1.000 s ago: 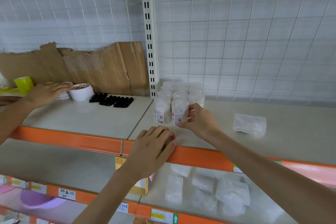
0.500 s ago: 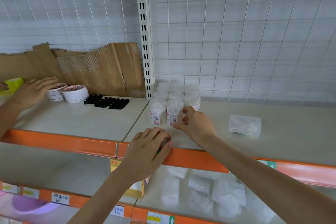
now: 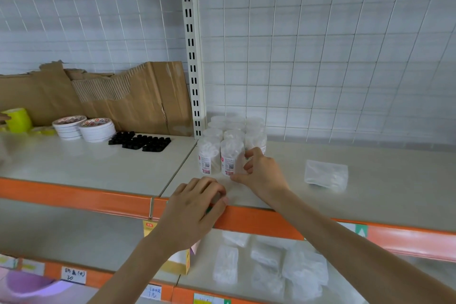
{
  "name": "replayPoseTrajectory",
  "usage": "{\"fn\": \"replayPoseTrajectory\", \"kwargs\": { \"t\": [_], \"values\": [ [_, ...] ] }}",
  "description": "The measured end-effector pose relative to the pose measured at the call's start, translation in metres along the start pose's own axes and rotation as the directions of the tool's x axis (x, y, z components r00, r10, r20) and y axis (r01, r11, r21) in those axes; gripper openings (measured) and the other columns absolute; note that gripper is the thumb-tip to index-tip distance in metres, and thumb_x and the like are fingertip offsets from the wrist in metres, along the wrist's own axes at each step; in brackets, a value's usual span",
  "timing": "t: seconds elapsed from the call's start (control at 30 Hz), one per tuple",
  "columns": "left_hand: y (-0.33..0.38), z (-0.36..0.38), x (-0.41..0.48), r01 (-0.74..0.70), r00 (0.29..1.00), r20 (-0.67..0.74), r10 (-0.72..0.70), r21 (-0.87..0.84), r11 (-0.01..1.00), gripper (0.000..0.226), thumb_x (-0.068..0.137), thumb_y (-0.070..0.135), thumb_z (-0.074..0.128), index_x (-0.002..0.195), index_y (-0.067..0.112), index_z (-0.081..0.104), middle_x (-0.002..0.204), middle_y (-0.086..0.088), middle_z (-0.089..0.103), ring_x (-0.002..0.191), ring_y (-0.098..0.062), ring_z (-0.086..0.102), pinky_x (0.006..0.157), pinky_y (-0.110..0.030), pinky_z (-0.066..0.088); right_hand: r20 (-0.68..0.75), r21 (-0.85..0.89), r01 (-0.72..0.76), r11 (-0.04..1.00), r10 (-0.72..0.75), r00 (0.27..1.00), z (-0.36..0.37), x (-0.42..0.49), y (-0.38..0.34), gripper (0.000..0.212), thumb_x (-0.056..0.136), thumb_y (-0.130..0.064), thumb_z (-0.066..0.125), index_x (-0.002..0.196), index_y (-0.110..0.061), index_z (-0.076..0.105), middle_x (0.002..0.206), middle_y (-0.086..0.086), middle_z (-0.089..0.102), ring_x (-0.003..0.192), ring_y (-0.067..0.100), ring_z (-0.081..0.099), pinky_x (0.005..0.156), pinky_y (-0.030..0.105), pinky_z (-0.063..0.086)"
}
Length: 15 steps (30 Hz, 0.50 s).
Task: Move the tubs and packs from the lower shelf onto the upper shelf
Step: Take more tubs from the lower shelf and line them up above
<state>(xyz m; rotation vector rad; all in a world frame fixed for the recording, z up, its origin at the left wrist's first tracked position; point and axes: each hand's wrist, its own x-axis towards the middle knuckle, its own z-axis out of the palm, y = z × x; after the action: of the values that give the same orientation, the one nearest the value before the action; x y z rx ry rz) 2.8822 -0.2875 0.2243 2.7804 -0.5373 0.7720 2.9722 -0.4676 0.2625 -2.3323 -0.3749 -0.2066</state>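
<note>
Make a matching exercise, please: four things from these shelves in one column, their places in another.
Things: 1 black trays; 2 clear tubs; 3 single clear pack; 4 heap of clear packs.
Places: A lower shelf; B upper shelf, right of the right hand; C upper shelf, touched by the right hand; D left of the post, before the cardboard.
Pairs: 1-D; 2-C; 3-B; 4-A.

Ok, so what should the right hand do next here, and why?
Probably let go of the front tub and drop to the packs below. The right hand pinches that tub, which already stands among the other tubs on the upper shelf, while several packs lie on the lower shelf.
</note>
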Motion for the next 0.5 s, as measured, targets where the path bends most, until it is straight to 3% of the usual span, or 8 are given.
{"fn": "replayPoseTrajectory", "kwargs": {
  "t": [0.17, 0.27, 0.33, 0.4, 0.5],
  "values": [
    [0.0, -0.003, 0.0, 0.024, 0.999, 0.035, -0.023, -0.021, 0.999, 0.035, 0.098, 0.051, 0.026, 0.102, 0.032, 0.055, 0.106, 0.021, 0.053, 0.093, -0.002, 0.048, 0.081, -0.024, 0.038, -0.038, 0.032, 0.029, 0.999, -0.027, 0.999, -0.021, -0.015, 0.005, 0.045, 0.078, -0.032, 0.076, 0.117, -0.023, 0.056, 0.094, -0.011, 0.065, 0.086, 0.009, 0.064, 0.081, 0.032, 0.055],
    [0.003, -0.005, 0.002, 0.077, 0.996, 0.053, -0.075, -0.046, 0.996, 0.04, 0.093, 0.055, 0.025, 0.101, 0.032, 0.057, 0.102, 0.021, 0.052, 0.091, -0.002, 0.047, 0.081, -0.022, 0.036, -0.189, 0.053, 0.164, 0.985, -0.151, 0.97, -0.053, -0.028, 0.012, 0.022, 0.082, -0.026, 0.073, 0.101, -0.029, 0.063, 0.085, -0.016, 0.066, 0.081, -0.001, 0.062, 0.074, 0.02, 0.051],
    [0.006, -0.008, 0.007, 0.133, 0.988, 0.094, -0.125, -0.085, 0.987, 0.047, 0.086, 0.061, 0.022, 0.101, 0.034, 0.057, 0.101, 0.022, 0.051, 0.095, -0.001, 0.046, 0.084, -0.022, 0.033, -0.295, -0.033, 0.243, 0.969, -0.242, 0.924, -0.082, -0.033, 0.025, 0.016, 0.084, -0.023, 0.071, 0.097, -0.027, 0.064, 0.088, -0.014, 0.065, 0.083, 0.0, 0.06, 0.075, 0.02, 0.048],
    [0.01, -0.009, 0.012, 0.179, 0.98, 0.12, -0.161, -0.161, 0.97, 0.048, 0.082, 0.063, 0.026, 0.099, 0.034, 0.06, 0.099, 0.022, 0.053, 0.097, 0.0, 0.047, 0.086, -0.023, 0.037, -0.308, -0.149, 0.207, 0.967, -0.244, 0.92, -0.11, -0.034, 0.047, 0.017, 0.085, -0.026, 0.072, 0.101, -0.025, 0.066, 0.1, -0.01, 0.062, 0.092, 0.004, 0.057, 0.081, 0.025, 0.045],
    [0.025, -0.01, 0.019, 0.219, 0.975, 0.112, -0.191, -0.375, 0.901, 0.02, 0.091, 0.044, 0.054, 0.098, 0.03, 0.066, 0.094, 0.02, 0.061, 0.094, 0.002, 0.055, 0.081, -0.02, 0.044, -0.202, -0.198, 0.005, 0.98, -0.046, 0.978, -0.139, -0.035, 0.082, 0.034, 0.083, -0.042, 0.073, 0.112, -0.025, 0.064, 0.119, -0.002, 0.056, 0.111, 0.015, 0.053, 0.094, 0.03, 0.04]
  ]
}}
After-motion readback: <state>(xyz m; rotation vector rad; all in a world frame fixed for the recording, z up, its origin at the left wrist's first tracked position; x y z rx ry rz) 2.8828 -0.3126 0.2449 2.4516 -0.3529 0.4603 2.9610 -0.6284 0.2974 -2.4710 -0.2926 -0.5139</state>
